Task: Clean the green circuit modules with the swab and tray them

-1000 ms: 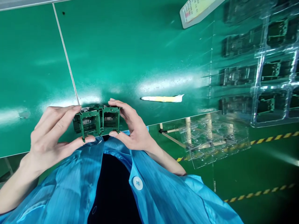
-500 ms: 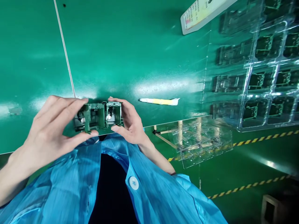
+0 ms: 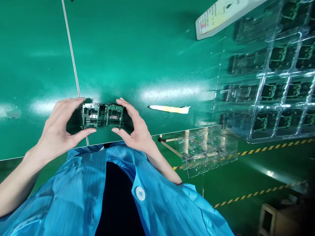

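Note:
Two boxy green circuit-board modules sit side by side at the table's front edge, with a narrow gap between them. Around the left circuit-board module (image 3: 91, 115) curves my left hand (image 3: 60, 124), its fingertips at the far corner and its thumb along the near side. My right hand (image 3: 135, 127) closes about the right circuit-board module (image 3: 114, 116) in the same way, fingertips behind and thumb in front. Pins and small parts stick out along both modules. Whether the two are joined I cannot tell.
A white and yellow wrapped stick (image 3: 169, 109) lies right of my hands on the green table (image 3: 128, 59). Farther right stands a clear plastic tray (image 3: 262, 73) holding several boards. A labelled white container (image 3: 216, 19) is behind. Empty-looking clear trays (image 3: 209, 154) sit below the table edge.
The modules have turned from a tilted pose, showing their open sides, to lying level side by side. My left hand has shifted slightly right and its fingers have spread wider.

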The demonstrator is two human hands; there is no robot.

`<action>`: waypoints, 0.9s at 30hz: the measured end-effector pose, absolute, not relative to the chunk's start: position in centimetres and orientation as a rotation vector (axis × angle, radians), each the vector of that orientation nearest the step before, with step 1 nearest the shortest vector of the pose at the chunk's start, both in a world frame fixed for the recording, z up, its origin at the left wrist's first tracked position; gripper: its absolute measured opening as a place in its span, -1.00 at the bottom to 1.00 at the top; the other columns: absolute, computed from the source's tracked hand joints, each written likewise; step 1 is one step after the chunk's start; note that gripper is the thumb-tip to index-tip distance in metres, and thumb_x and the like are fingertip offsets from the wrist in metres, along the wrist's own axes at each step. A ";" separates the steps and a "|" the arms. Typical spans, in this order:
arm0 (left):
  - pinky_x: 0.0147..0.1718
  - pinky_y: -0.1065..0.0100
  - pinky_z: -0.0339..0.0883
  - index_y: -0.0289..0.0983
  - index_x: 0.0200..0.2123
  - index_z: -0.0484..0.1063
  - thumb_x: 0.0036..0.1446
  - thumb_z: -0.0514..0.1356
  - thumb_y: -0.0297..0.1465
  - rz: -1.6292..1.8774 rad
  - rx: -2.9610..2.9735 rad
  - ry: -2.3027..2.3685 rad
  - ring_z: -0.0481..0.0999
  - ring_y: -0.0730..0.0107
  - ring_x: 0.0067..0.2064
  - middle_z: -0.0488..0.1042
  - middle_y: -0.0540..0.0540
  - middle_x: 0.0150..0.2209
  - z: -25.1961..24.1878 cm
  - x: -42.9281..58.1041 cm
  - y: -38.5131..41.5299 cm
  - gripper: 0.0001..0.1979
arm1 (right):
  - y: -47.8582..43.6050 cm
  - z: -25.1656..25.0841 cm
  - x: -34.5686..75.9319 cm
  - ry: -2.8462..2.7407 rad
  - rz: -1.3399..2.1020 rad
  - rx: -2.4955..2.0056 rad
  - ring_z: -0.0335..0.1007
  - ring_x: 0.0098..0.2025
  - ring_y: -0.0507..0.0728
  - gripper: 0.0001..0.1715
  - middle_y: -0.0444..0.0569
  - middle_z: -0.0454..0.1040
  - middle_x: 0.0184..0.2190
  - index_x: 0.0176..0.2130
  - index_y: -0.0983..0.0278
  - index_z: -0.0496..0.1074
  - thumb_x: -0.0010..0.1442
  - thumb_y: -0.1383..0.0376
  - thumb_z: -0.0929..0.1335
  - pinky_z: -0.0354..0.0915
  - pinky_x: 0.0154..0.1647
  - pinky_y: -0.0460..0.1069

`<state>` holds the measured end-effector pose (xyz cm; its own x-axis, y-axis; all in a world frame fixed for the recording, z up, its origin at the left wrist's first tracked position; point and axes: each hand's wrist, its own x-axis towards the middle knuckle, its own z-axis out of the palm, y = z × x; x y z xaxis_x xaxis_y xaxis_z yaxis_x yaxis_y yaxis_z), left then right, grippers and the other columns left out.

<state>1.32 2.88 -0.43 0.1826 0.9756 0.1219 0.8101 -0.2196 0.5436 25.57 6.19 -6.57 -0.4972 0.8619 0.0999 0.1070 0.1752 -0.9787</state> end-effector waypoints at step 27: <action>0.07 0.06 0.53 -0.17 0.16 0.35 0.07 0.44 -0.23 0.850 2.010 1.614 0.57 0.09 0.08 0.54 -0.17 0.03 -1.2 2.1 1.5 -0.39 | 5.5 -3.8 26.7 -1.981 1.170 -0.958 0.26 0.37 0.27 -0.27 0.14 0.36 0.30 0.33 0.20 0.19 0.28 0.22 0.45 0.31 0.37 0.27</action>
<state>2.11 1.52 -1.24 0.1376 0.9708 0.1963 0.7111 -0.2348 0.6627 26.66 5.52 -3.79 -0.5310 0.8327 0.1569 0.2649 0.3390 -0.9027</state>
